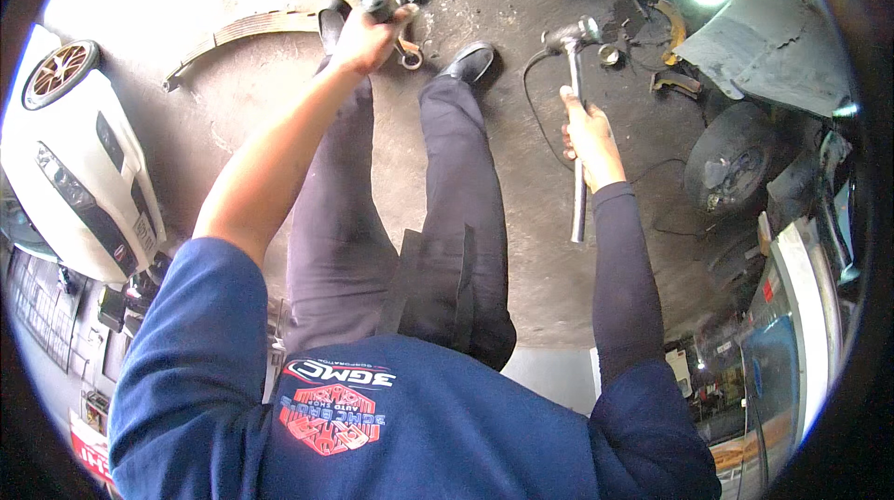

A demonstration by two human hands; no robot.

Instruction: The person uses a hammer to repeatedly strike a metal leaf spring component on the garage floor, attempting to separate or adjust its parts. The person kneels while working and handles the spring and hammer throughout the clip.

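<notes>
Left hand (369,42), far: fingers wrapped round dark, round-ended part (376,5); right hand (596,139), right: clamped on hammer (575,74), metal, straight smooth handle; floor (540,258), rough stained concrete; spring (256,28), curved, far left

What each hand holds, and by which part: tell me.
The right hand grips a hammer around mid-handle. The left hand holds a dark, round-ended thing; by which part cannot be told.
</notes>
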